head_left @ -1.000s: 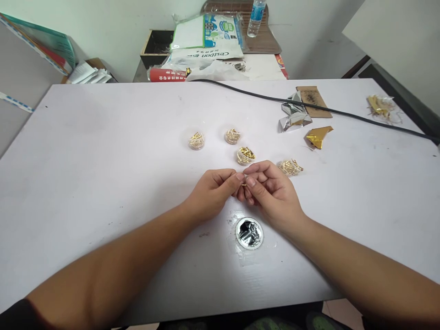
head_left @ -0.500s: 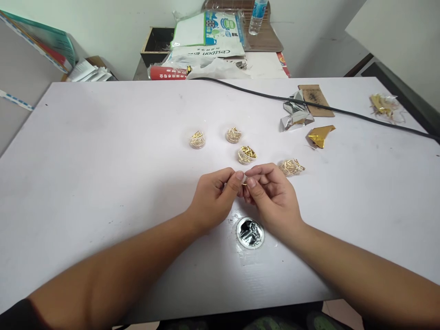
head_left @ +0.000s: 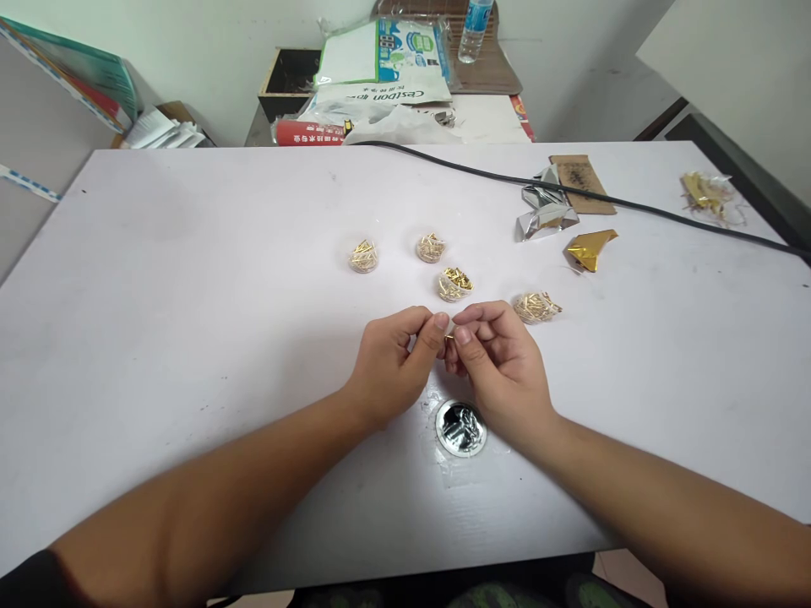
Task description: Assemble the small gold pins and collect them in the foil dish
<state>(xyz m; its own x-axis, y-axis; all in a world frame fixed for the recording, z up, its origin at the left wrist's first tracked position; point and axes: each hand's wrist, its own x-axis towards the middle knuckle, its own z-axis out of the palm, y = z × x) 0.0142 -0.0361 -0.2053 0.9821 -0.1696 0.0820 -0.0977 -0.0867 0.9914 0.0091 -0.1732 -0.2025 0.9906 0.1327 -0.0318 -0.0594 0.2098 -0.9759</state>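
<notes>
My left hand [head_left: 398, 359] and my right hand [head_left: 505, 359] meet over the table's middle, each with thumb and fingers pinched. Between the fingertips shows a tiny gold pin-like piece [head_left: 449, 337]; my right thumb and finger grip it. What my left fingers hold, if anything, is hidden. Just beyond my hands sits a small clear cup [head_left: 454, 285] of gold pieces. Two more such cups, a left one [head_left: 363, 257] and a middle one [head_left: 431, 248], stand farther back. Beside my right hand a fourth heap of gold pieces [head_left: 536, 308] lies in a clear holder, tipped sideways.
Below my wrists a round metal-rimmed fitting [head_left: 461, 428] is set in the white table [head_left: 190, 279]. A black cable [head_left: 481, 175] crosses the back. Silver foil [head_left: 546, 221], gold foil [head_left: 592, 251], brown card [head_left: 581, 184] and a plastic bag [head_left: 710, 196] lie at the right.
Almost nothing differs. Both hands keep their pinch in the same spot, with only a slight shift of the fingers around the small gold piece.
</notes>
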